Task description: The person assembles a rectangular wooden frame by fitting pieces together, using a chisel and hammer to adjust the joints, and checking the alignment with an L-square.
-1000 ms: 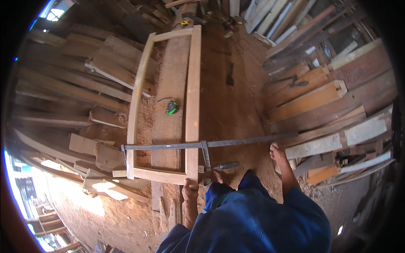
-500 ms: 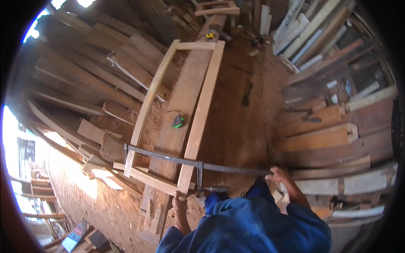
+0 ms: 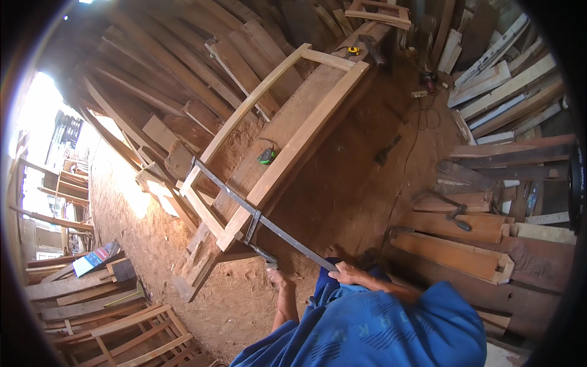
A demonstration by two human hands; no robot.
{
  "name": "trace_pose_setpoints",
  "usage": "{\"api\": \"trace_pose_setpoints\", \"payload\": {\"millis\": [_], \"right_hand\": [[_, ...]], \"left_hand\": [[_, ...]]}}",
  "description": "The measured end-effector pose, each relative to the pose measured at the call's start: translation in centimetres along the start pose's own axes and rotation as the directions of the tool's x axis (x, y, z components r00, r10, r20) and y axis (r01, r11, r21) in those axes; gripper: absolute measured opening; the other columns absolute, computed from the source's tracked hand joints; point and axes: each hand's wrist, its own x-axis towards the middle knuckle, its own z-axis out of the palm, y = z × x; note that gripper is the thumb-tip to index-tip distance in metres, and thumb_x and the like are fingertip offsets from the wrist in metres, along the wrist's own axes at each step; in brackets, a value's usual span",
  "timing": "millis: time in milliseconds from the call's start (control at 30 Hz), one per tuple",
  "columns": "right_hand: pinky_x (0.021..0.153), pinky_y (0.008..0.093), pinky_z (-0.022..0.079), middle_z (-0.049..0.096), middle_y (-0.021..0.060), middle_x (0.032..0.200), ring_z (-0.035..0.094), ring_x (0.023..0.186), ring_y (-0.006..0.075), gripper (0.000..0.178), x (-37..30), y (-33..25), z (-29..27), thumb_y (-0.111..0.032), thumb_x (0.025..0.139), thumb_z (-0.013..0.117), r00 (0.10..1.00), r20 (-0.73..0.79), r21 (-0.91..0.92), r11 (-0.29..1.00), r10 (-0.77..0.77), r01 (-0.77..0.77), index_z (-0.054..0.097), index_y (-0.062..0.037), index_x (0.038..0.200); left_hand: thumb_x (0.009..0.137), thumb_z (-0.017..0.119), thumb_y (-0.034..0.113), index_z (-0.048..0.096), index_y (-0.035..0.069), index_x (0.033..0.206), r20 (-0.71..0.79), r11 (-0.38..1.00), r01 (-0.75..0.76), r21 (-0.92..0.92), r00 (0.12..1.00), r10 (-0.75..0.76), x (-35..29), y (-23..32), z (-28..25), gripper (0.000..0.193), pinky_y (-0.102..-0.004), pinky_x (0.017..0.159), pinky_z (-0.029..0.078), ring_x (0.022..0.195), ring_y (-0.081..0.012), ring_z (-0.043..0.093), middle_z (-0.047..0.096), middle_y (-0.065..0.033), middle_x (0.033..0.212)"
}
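A long rectangular wooden frame (image 3: 282, 178) lies on a plank bench (image 3: 244, 174). Across its near end runs a steel bar clamp (image 3: 287, 237), its fixed jaw at the frame's left rail and its sliding jaw near the right rail. My right hand (image 3: 348, 273) is wrapped round the free end of the bar, close to my body. Below the sliding jaw, my left hand (image 3: 279, 280) has its fingers closed at the end of the clamp's screw handle (image 3: 263, 254). A green tape measure (image 3: 266, 156) sits on the bench inside the frame.
Farther along the bench are a yellow tape measure (image 3: 353, 51), a hammer (image 3: 372, 50) and a smaller wooden frame (image 3: 379, 17). Stacked boards (image 3: 177, 67) crowd the left, and more timber (image 3: 458, 232) lies right. A cord (image 3: 400, 189) crosses the sawdust-covered floor.
My left hand has gone from the frame's near corner to the clamp's handle. My right hand, still on the bar, is now nearer the left one. The view has turned.
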Motion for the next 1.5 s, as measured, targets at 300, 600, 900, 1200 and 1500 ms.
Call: {"api": "trace_pose_setpoints", "payload": {"millis": [300, 600, 900, 1200, 1500], "right_hand": [[0.068, 0.0387, 0.050, 0.066, 0.0119, 0.077, 0.064, 0.076, 0.0233, 0.027, 1.2, 5.3, -1.2, -0.027, 0.094, 0.059, 0.964, 0.243, 0.105, 0.991, -0.106, 0.083, 0.063, -0.0008, 0.086], [0.064, 0.0398, 0.050, 0.068, 0.0133, 0.070, 0.066, 0.067, 0.0234, 0.032, 3.3, 6.8, -3.2, -0.028, 0.091, 0.062, 0.905, 0.410, 0.035, 0.994, -0.113, 0.108, 0.071, 0.0003, 0.079], [0.063, 0.0455, 0.048, 0.063, 0.0215, 0.068, 0.064, 0.065, 0.0309, 0.042, 3.9, 5.5, -4.1, -0.037, 0.089, 0.060, 0.775, 0.609, 0.072, 0.985, -0.169, 0.157, 0.066, 0.0035, 0.082], [0.085, 0.0471, 0.052, 0.069, 0.0251, 0.102, 0.067, 0.100, 0.0384, 0.042, 3.8, 7.7, -17.6, -0.034, 0.083, 0.064, 0.761, 0.596, -0.007, 0.946, -0.257, 0.325, 0.068, 0.0018, 0.105], [0.065, 0.0477, 0.048, 0.066, 0.0210, 0.070, 0.065, 0.069, 0.0329, 0.031, 12.8, 16.1, -31.0, -0.026, 0.084, 0.061, 0.972, 0.231, -0.238, 0.971, 0.049, 0.008, 0.064, 0.0019, 0.071]], "left_hand": [[0.097, 0.048, 0.061, 0.051, 0.013, 0.118, 0.759, 0.934, 0.298, -0.197, 0.650, -0.048, -15.9, -2.5, 8.3, 0.052, -0.0436, 0.075, 0.051, 0.083, -0.0303, 0.060, 0.062, -0.0147, 0.100], [0.099, 0.048, 0.056, 0.048, 0.015, 0.104, 0.677, 0.891, 0.410, -0.196, 0.714, -0.179, -18.5, -0.8, 9.0, 0.041, -0.0376, 0.053, 0.051, 0.059, -0.0212, 0.055, 0.053, -0.0050, 0.073], [0.098, 0.049, 0.056, 0.050, 0.015, 0.110, 0.505, 0.928, 0.274, -0.252, 0.855, -0.116, -19.2, -1.9, 9.1, 0.042, -0.0284, 0.044, 0.041, 0.051, -0.0131, 0.045, 0.044, -0.0007, 0.063], [0.097, 0.061, 0.022, 0.044, 0.010, 0.096, 0.300, 0.999, -0.036, 0.010, 0.953, 0.031, -19.3, -1.0, 10.6, 0.021, -0.0288, 0.035, 0.041, 0.038, -0.0132, 0.045, 0.042, 0.0006, 0.053], [0.092, 0.067, 0.025, 0.044, 0.004, 0.112, 0.111, 0.950, -0.112, 0.291, 0.990, 0.083, -19.4, -1.3, 12.1, 0.037, -0.0372, 0.047, 0.047, 0.053, -0.0210, 0.057, 0.055, -0.0076, 0.069]]}}
